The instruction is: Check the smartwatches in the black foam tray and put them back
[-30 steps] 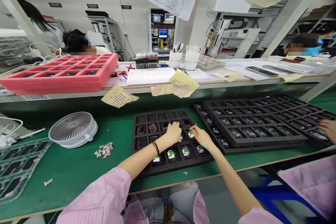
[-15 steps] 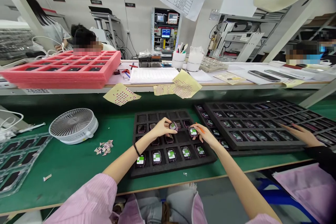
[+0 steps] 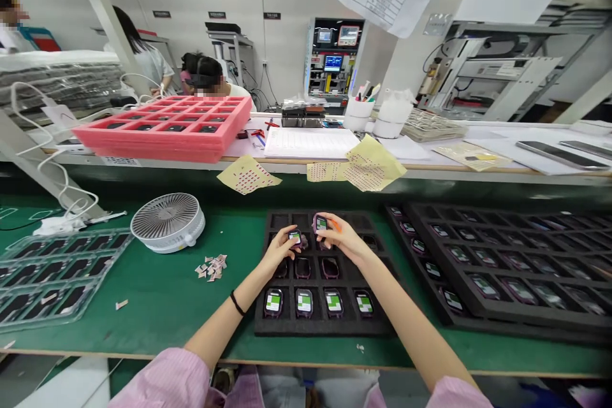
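As hands (image 3: 280, 250) (image 3: 342, 236) draw nearer, watches (image 3: 295, 237) (image 3: 321, 223) held (2)

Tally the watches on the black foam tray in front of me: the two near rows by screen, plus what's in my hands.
Green-screen watches in the bottom row: 4
Dark-screen watches in the row above: 3
Watch in left hand: 1
Watch in right hand: 1
Total: 9

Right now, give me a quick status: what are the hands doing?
Left hand holding smartwatch. Right hand holding second smartwatch. Both above black foam tray.

The left hand (image 3: 276, 252) holds one smartwatch (image 3: 295, 237), the right hand (image 3: 342, 239) another smartwatch (image 3: 321, 224), above a black foam tray (image 3: 310, 326).
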Demonstrator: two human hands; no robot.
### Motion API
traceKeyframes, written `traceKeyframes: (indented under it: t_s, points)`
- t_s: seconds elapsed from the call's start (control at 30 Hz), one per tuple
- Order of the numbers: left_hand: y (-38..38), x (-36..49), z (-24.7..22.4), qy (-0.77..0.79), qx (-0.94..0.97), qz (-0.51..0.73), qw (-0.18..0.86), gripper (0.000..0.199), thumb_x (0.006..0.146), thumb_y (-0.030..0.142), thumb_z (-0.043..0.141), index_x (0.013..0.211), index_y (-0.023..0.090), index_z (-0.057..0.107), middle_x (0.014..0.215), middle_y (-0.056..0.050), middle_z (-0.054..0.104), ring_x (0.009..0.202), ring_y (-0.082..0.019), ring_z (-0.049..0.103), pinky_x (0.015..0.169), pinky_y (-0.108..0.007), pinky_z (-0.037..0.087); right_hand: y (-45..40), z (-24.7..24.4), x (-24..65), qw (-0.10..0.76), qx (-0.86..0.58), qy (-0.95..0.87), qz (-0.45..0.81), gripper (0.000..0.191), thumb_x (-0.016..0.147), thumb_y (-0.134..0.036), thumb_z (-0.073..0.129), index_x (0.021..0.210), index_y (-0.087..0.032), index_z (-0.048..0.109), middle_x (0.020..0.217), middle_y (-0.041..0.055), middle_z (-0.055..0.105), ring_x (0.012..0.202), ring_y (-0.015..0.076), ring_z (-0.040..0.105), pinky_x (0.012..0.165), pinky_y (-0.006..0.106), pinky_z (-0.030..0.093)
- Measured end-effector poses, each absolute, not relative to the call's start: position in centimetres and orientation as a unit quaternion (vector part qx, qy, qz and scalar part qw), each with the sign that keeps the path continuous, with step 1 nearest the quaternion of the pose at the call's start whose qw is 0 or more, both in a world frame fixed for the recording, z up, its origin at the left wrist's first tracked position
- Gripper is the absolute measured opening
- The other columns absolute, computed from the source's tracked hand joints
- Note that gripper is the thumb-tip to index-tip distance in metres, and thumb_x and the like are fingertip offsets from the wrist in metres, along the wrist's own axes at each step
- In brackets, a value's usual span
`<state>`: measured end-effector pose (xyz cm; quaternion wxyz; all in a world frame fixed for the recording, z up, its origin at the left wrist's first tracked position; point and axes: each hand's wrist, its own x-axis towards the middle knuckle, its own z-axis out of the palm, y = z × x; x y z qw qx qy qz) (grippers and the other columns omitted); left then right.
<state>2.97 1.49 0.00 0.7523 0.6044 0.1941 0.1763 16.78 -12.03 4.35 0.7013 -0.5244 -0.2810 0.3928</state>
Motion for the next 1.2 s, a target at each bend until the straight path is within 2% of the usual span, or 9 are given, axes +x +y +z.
traceKeyframes:
  t_s: [0.1, 0.27, 0.5, 0.63, 0.83, 1.03, 1.2]
  points:
    - [1.4, 2.9, -0.5, 0.186, 0.603, 0.182, 0.754, 0.055, 0.073, 0.04, 0.066, 0.122, 0.02, 0.051, 0.088, -0.003, 0.06, 0.065, -0.01, 0.06, 0.047, -0.017, 0.043, -10.9, 3.0, 16.3, 0.708, -0.528, -0.275, 0.381, 0.046, 0.056, -0.022, 0.082, 0.098, -0.02, 0.063, 0.068, -0.0033, 0.06, 0.047, 0.0098, 0.057, 0.034, 0.018, 0.04]
    - [1.1, 2.9, -0.7, 0.172, 0.609, 0.174, 0.754, 0.051, 0.075, 0.035, 0.064, 0.122, 0.021, 0.052, 0.093, -0.005, 0.061, 0.065, -0.011, 0.061, 0.047, -0.018, 0.043, -11.6, 1.3, 15.9, 0.681, -0.549, -0.272, 0.4, 0.049, 0.056, -0.024, 0.083, 0.1, -0.02, 0.062, 0.06, -0.0046, 0.057, 0.043, 0.0098, 0.052, 0.031, 0.018, 0.037]
    - [1.1, 2.7, -0.7, 0.165, 0.599, 0.176, 0.763, 0.056, 0.072, 0.026, 0.061, 0.126, 0.02, 0.048, 0.096, -0.005, 0.059, 0.068, -0.011, 0.06, 0.049, -0.018, 0.044, -12.0, 1.5, 15.9, 0.69, -0.558, -0.245, 0.391, 0.041, 0.067, -0.034, 0.076, 0.102, -0.022, 0.061, 0.079, 0.0015, 0.063, 0.057, 0.0151, 0.065, 0.039, 0.021, 0.047]
    - [1.2, 2.7, -1.0, 0.151, 0.612, 0.176, 0.756, 0.058, 0.071, 0.027, 0.062, 0.127, 0.019, 0.047, 0.097, -0.005, 0.059, 0.067, -0.011, 0.06, 0.048, -0.018, 0.044, -12.0, 1.3, 15.9, 0.692, -0.546, -0.261, 0.394, 0.044, 0.066, -0.029, 0.076, 0.107, -0.025, 0.061, 0.091, 0.0026, 0.063, 0.068, 0.0184, 0.068, 0.048, 0.025, 0.053]
    - [1.2, 2.7, -0.9, 0.15, 0.634, 0.176, 0.738, 0.048, 0.077, 0.034, 0.059, 0.122, 0.018, 0.051, 0.092, -0.004, 0.061, 0.062, -0.01, 0.06, 0.046, -0.018, 0.043, -12.0, 1.2, 15.8, 0.683, -0.557, -0.275, 0.384, 0.042, 0.067, -0.031, 0.076, 0.106, -0.024, 0.062, 0.092, 0.0035, 0.062, 0.061, 0.0162, 0.067, 0.039, 0.02, 0.044]
    - [0.8, 2.4, -0.1, 0.169, 0.652, 0.186, 0.716, 0.039, 0.084, 0.042, 0.051, 0.113, 0.017, 0.058, 0.085, -0.003, 0.061, 0.057, -0.009, 0.06, 0.044, -0.018, 0.043, -12.1, 1.5, 15.6, 0.674, -0.571, -0.277, 0.379, 0.034, 0.08, -0.042, 0.061, 0.105, -0.019, 0.062, 0.073, 0.003, 0.062, 0.055, 0.0159, 0.065, 0.039, 0.02, 0.042]
    - [0.8, 2.2, 0.1, 0.167, 0.655, 0.194, 0.71, 0.04, 0.082, 0.04, 0.056, 0.114, 0.018, 0.057, 0.09, -0.004, 0.062, 0.058, -0.009, 0.059, 0.044, -0.017, 0.042, -12.2, 1.7, 15.5, 0.684, -0.544, -0.301, 0.382, 0.035, 0.076, -0.034, 0.067, 0.11, -0.024, 0.061, 0.095, 0.0059, 0.062, 0.064, 0.0167, 0.067, 0.042, 0.021, 0.045]
